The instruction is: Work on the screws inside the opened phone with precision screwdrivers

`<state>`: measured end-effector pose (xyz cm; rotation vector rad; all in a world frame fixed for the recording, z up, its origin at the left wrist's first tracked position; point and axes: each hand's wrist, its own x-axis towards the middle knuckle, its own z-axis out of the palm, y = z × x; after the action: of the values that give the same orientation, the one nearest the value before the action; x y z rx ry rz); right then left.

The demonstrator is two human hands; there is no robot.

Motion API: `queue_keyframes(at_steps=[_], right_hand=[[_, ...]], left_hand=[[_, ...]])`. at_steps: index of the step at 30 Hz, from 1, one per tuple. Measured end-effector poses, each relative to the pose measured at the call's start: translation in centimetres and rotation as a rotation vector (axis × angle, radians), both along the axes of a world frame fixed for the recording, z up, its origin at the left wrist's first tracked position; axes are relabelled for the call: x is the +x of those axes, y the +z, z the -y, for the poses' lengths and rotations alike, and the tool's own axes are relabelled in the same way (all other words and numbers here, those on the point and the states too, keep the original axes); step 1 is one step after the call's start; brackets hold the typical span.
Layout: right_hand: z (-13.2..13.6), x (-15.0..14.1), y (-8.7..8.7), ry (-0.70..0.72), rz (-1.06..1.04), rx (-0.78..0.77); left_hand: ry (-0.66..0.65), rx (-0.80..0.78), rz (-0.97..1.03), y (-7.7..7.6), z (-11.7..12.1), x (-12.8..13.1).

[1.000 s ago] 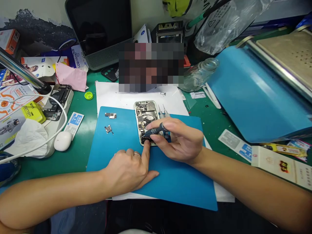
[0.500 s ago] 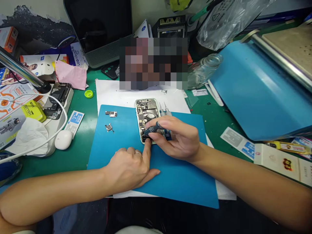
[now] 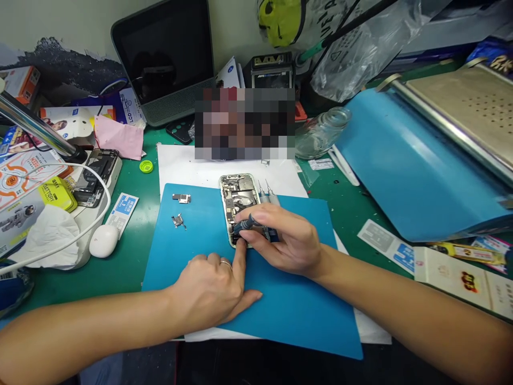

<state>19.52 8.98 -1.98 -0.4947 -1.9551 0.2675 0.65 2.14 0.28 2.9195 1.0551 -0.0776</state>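
An opened smartphone (image 3: 240, 195), its inner parts bare, lies on the blue mat (image 3: 296, 315). My right hand (image 3: 286, 238) pinches a small dark grey screwdriver (image 3: 245, 225) between thumb and fingers, tilted over the phone's lower end. The screwdriver's tip is too small to make out. My left hand (image 3: 214, 286), ring on one finger, presses its outstretched index fingertip on the phone's bottom edge. Its thumb is stretched out and the other fingers are curled, holding nothing. Two more screwdrivers (image 3: 269, 191) lie right of the phone, partly hidden by my right hand.
Two small metal phone parts, a bracket (image 3: 181, 198) and a board piece (image 3: 178, 221), lie on the mat's left. Farther left are a white earbud case (image 3: 103, 240) and another opened phone (image 3: 96, 174). A glass jar (image 3: 324, 132) leans behind, near white tweezers (image 3: 343, 164).
The view has tilted a little, so everything sits lower in it. The screwdriver in my right hand now stands steeper and looks shorter. My left index finger stays at the phone's bottom edge.
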Motion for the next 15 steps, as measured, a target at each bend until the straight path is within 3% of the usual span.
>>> queue_keyframes(at_steps=[15], right_hand=[[0.00, 0.12, 0.34, -0.009, 0.027, 0.039]], left_hand=[[0.004, 0.079, 0.058, -0.13, 0.06, -0.13]])
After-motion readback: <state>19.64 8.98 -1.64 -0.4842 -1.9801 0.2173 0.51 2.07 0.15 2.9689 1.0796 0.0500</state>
